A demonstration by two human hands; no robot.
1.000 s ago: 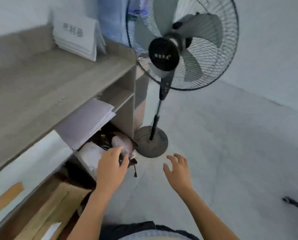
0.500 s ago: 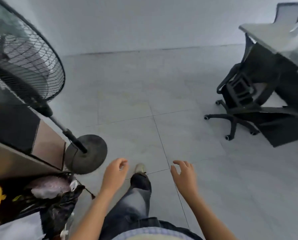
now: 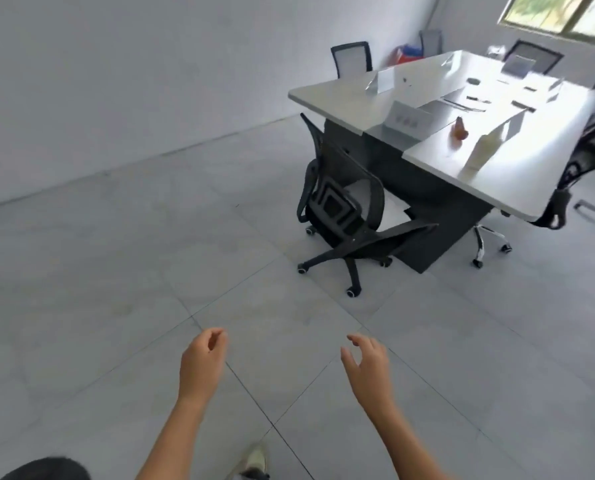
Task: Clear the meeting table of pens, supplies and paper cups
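1. Grey floor tiles (image 3: 116, 271) lie beneath both empty hands.
2. Fingers of the left hand (image 3: 201, 363) curl loosely; those of the right hand (image 3: 367, 365) spread apart.
3. Small dark supplies (image 3: 476, 98) and a pale bottle (image 3: 479, 152) sit on the white worktop (image 3: 330, 95), well apart from the hands, behind a black chair (image 3: 341, 202).

The floor (image 3: 116, 271) is pale grey tile crossed by thin dark joint lines, and the wall (image 3: 116, 81) at upper left is plain bluish white. At upper right the surface (image 3: 341, 95) has a glossy white top on a dark grey base. On it are a brownish-orange object (image 3: 459, 130) and a cream bottle (image 3: 481, 150). The nearest chair (image 3: 341, 202) is black mesh.
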